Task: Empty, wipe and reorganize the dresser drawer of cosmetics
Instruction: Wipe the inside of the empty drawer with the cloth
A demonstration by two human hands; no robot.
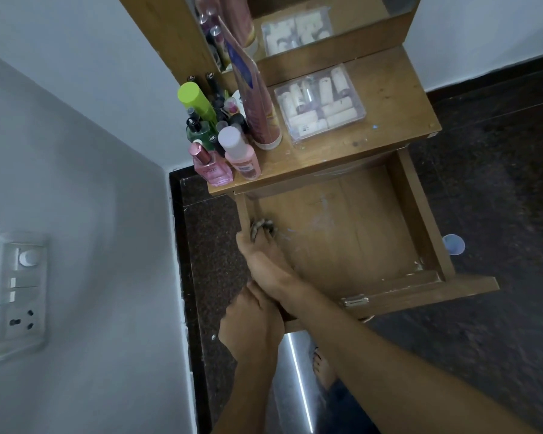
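While the drawer (358,239) is standing pulled out and bare of cosmetics, I am reading this as the wiping step. Against its left wall the right hand (261,258) is clenching a small mottled cloth (264,228). The wad is poking out just past the fingertips and seemingly pressing on the drawer floor. Just behind that grip, toward the body, the left hand (251,321) is curling round the drawer's front left corner, and I am taking that as steadying it. Across from the cloth, pale smears and specks are showing on the wood, thickest toward the right front corner. So I am judging that the next move is calling for a flat, firm sweep rightward, away from where the grip is sitting. Beyond the grip, up on the dresser top (389,89), the bottles (229,145), a tall pink tube (257,98) and a clear box of small tubes (320,104) are waiting to go into the drawer.
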